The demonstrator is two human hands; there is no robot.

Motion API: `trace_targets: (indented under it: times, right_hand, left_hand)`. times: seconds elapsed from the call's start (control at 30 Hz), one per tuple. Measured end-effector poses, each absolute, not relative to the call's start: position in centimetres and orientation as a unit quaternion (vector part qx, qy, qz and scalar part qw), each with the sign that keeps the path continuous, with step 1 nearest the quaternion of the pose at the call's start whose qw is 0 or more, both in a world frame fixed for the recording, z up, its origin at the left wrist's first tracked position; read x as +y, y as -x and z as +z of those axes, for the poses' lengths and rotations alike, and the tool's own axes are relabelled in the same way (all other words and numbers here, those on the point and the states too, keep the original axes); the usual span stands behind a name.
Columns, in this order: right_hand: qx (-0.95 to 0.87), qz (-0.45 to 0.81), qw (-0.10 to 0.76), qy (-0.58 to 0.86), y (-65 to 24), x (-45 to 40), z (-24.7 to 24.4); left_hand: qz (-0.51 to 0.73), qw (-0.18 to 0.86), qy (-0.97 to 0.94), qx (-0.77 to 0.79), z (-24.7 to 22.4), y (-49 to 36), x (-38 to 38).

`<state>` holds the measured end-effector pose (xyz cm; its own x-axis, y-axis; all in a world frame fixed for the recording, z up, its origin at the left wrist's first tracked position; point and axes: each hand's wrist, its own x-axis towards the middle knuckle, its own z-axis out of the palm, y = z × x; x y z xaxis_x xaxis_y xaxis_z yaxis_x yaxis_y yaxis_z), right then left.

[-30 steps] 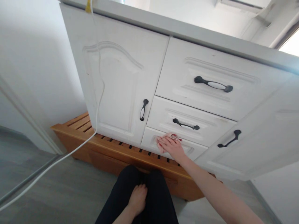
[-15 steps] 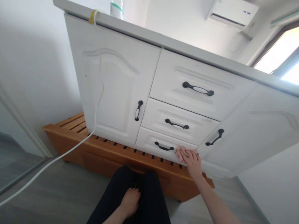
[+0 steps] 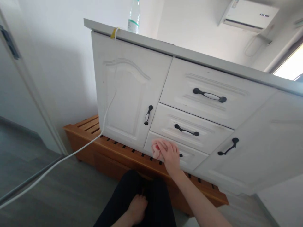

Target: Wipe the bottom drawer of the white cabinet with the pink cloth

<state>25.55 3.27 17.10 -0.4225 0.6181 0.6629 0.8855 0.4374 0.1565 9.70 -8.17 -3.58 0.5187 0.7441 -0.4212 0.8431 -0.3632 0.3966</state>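
Note:
My right hand presses a crumpled pink cloth against the left part of the bottom drawer of a white cabinet. The hand hides most of that drawer's dark handle; only its right end shows. Down on my dark-trousered lap rests my left hand, its fingers curled in. What those fingers hold, if anything, is hidden.
The cabinet stands on a slatted wooden bench. A white cable, held by yellow tape at the countertop edge, hangs across the left door. A plastic bottle stands on the countertop. Dark handles stick out from the fronts.
My right hand has wiped the cloth leftward across the bottom drawer, from right of its handle to the left side. The view has shifted a little left. My left hand stays on my lap.

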Motion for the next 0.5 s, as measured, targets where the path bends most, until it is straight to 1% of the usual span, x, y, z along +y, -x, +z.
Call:
trace_targets:
  times: [0.1, 0.27, 0.37, 0.5]
  right_hand:
    - [-0.785, -0.254, 0.274, 0.494, -23.1, 7.9, 17.6]
    - [-0.837, -0.241, 0.232, 0.433, -21.5, 12.3, 13.0]
    - [-0.872, -0.226, 0.180, 0.395, -20.9, 12.6, 10.4]
    - [-0.911, -0.196, 0.109, 0.347, -20.5, 12.1, 8.1]
  left_hand:
    - [-0.091, 0.291, -0.823, 0.480, -3.5, -9.5, -8.2]
    - [-0.091, 0.303, -0.814, 0.487, -3.6, -8.9, -8.0]
    - [-0.090, 0.309, -0.811, 0.489, -3.8, -8.8, -7.8]
    - [-0.093, 0.310, -0.812, 0.485, -4.0, -9.2, -7.7]
